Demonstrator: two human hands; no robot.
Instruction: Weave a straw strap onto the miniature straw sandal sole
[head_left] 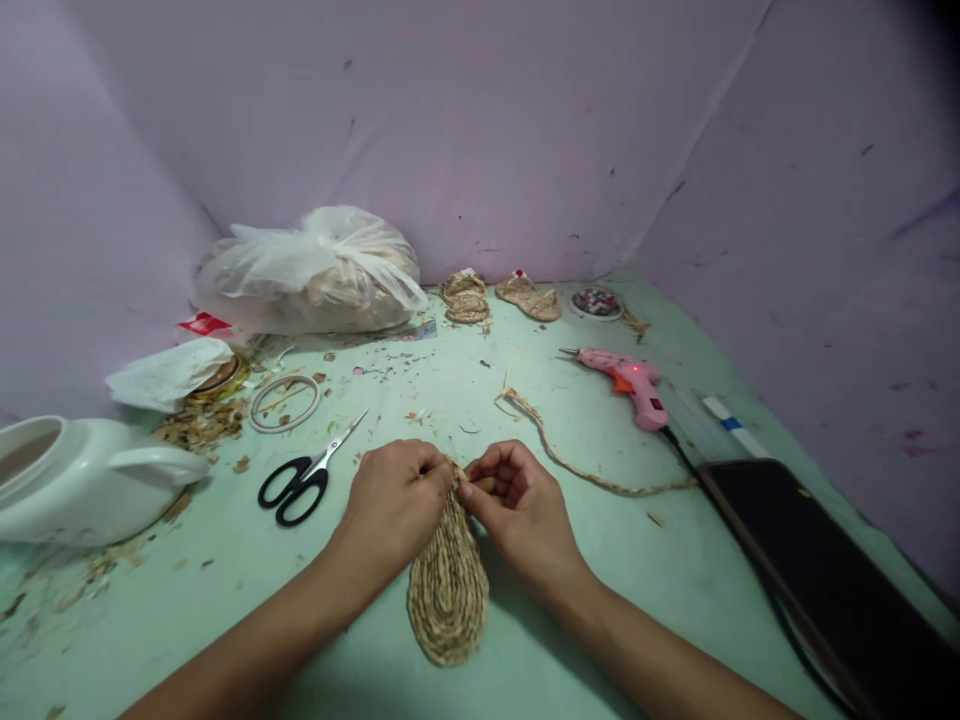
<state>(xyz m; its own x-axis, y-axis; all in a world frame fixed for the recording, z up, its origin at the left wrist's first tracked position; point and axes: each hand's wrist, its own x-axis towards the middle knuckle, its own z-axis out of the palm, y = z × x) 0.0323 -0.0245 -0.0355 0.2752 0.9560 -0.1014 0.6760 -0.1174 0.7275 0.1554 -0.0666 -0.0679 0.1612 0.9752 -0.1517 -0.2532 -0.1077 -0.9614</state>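
A woven straw sole [448, 600], coiled from braided fibre in long ovals, hangs toward me between my two hands. My left hand [401, 497] is closed, its thumb and fingers pinching the sole's far end. From the other side my right hand [517, 505] grips the same end with thumb and fingertips, the other fingers curled. The exact contact at the tip is partly hidden by the fingers. Beyond the right hand a length of braided straw cord [577, 468] curves over the table. Black-handled scissors [304, 485] lie to the left, blades partly apart.
A pink glue gun [622, 380] with a lit red light lies right, its cable running past a dark flat device [817, 570]. Small straw slippers [529, 297] and a tied plastic bag [322, 275] stand at the back. A tape ring [285, 403] and white pitcher [97, 480] are left.
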